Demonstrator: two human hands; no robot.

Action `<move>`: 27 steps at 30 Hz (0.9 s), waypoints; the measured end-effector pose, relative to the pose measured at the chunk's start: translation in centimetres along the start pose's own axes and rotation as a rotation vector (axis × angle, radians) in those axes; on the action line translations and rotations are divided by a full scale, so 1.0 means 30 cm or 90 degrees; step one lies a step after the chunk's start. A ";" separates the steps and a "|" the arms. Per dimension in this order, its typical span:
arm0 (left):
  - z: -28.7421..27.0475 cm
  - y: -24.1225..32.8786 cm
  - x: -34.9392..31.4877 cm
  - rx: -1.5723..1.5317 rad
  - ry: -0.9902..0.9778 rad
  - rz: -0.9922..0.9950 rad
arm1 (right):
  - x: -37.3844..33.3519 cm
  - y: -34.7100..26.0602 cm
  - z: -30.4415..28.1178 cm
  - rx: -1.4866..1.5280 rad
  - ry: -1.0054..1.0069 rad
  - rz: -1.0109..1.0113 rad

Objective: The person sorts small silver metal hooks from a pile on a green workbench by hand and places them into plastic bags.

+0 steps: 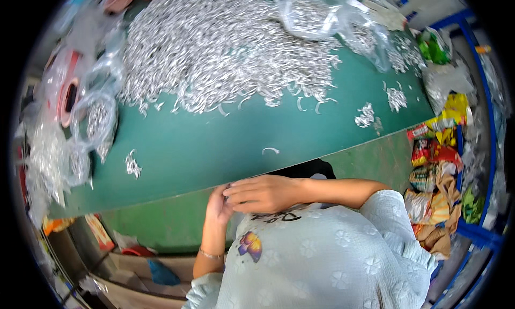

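My right hand (262, 194) lies at the table's near edge, palm down, with its fingers stretched toward the left and nothing visible in them. Its fingertips overlap my left hand (218, 206), which is raised against them; the left fingers are mostly hidden, so I cannot tell whether they hold anything. A single curved silver piece (271, 150) rests on the green tabletop (214, 148) just beyond my hands. Farther back spreads a large heap of shiny, curved silver pieces (214, 51), apart from both hands.
Small clusters of the pieces lie at the left (133, 165) and right (366, 115). Clear plastic bags holding pieces stand along the left side (96, 118) and at the back right (311, 19). A blue metal rack (477, 56) with colourful packets rises at the right. A cardboard box (139, 277) sits below left.
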State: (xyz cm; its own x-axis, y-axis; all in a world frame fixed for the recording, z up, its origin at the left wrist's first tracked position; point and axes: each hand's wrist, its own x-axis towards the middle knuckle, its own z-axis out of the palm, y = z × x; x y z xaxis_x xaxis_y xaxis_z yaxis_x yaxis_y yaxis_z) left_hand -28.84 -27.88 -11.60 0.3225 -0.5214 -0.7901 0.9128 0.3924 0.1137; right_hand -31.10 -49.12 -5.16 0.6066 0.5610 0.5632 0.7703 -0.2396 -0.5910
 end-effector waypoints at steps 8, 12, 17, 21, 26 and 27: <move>0.359 -0.089 -0.036 0.314 -0.211 0.050 | -0.274 -0.048 -0.329 -0.337 0.601 0.368; 0.711 -0.212 0.116 0.295 -0.180 0.149 | -0.435 -0.030 -0.465 -0.275 0.751 0.502; 1.020 -0.379 0.446 0.412 -0.267 0.394 | -0.555 -0.038 -0.568 -0.347 0.647 0.568; 1.048 -0.414 0.526 0.798 -0.329 0.749 | -0.554 -0.022 -0.566 -0.327 0.597 0.570; 0.989 -0.430 0.495 0.926 -0.478 0.831 | -0.566 0.001 -0.574 -0.370 0.607 0.565; 0.975 -0.423 0.456 0.960 -0.463 0.832 | -0.548 0.000 -0.580 -0.362 0.601 0.566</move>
State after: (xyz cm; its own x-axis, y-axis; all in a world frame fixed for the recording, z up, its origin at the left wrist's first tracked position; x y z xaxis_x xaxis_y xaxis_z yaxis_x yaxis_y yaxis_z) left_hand -28.67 -62.15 -6.22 0.4584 -0.7927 0.4018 -0.5342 0.1156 0.8374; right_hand -37.65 -72.14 -4.36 0.6515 -0.6219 0.4346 -0.0965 -0.6361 -0.7655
